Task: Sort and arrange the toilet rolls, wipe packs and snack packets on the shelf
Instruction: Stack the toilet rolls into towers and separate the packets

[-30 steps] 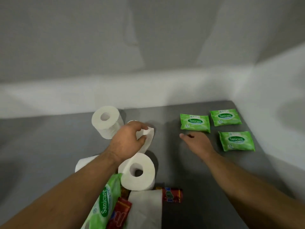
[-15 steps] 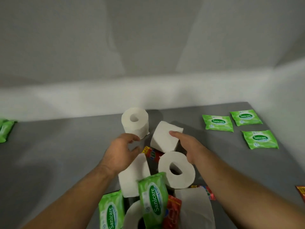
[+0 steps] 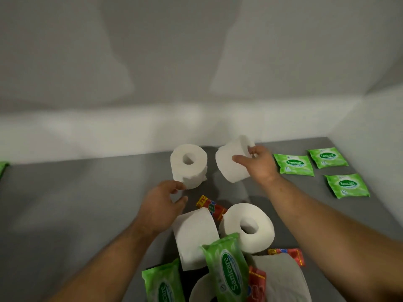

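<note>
The shelf [image 3: 76, 203] has wide bare room on the left. The left hand [image 3: 163, 205], fingers loosely curled and holding nothing, is just beside an upright roll [image 3: 188, 166], hole up. The right hand [image 3: 262, 165] grips a tipped roll [image 3: 231, 168] with curled fingers near the back wall [image 3: 196, 127], top leaning right.

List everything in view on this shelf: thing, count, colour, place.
white paper toilet rolls: six, white; upright roll at the back, tilted roll beside it, four in the near pile, some partly hidden.
small flat green wipe packs: three, green; laid flat at back right.
large green wipe packs: two, green; on the near pile.
green pack edge: one, green; far left, cut off by the frame.
red printed snack packets: three, red; among the pile's rolls.
grey shelf: one, grey; under everything.
white walls: white; behind and at right.
left hand: curled by the upright roll's base; hold unclear.
right hand: grips the tilted roll.
</note>
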`<state>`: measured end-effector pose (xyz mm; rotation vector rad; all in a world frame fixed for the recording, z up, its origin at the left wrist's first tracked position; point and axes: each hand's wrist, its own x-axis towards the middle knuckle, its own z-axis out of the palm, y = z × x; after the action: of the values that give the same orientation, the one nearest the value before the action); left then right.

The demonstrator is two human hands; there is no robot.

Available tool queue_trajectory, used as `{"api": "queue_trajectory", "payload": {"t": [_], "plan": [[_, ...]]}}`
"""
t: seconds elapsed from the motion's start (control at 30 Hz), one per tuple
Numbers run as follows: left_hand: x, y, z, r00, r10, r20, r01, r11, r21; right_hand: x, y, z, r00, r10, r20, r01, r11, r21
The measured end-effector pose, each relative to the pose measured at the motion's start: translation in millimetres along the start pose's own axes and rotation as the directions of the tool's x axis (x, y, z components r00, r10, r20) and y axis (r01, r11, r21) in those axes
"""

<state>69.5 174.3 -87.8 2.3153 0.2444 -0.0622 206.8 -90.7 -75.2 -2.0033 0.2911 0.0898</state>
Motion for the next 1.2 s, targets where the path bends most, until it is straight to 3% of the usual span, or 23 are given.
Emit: {"api": "queue_trajectory", "payload": {"t": [0.1,0.2,0.33,0.57,0.7,0.93,1.1,1.2], "plan": [[6,-2,-2,1.0,-0.005,0.006,0.005,1.0,-0.003,15,-17,15,0.972,-0.235,0.028,0.23,0.907,-0.353],[10,-6,-4,1.0,-0.012,0.013,0.012,1.0,0.005,30,-18,35,0.958,-0.262,0.114,0.282,0.804,-0.523],[9,-8,-5,1.0,-0.018,0.023,0.018,1.0,0.002,31,-4,53,0.964,-0.207,0.168,0.267,0.757,-0.596],[-1,-11,-1,0.999,-0.007,0.043,0.008,1.0,-0.019,27,6,53,0.949,-0.249,0.194,0.314,0.689,-0.653],[-9,-1,4,0.997,0.034,0.076,-0.038,0.998,0.048,29,7,46,0.927,-0.203,0.315,0.371,0.612,-0.699],[-30,28,9,0.958,0.214,0.191,-0.238,0.965,0.111,-16,15,5,0.919,-0.242,0.312,0.374,0.785,-0.493],[-54,41,21,0.856,0.388,0.34,-0.428,0.903,0.046,-91,45,-32,0.919,-0.297,0.259,0.383,0.828,-0.41],[-63,45,27,0.793,0.442,0.418,-0.537,0.832,0.14,-140,61,-57,0.945,-0.251,0.209,0.314,0.876,-0.367]]}}
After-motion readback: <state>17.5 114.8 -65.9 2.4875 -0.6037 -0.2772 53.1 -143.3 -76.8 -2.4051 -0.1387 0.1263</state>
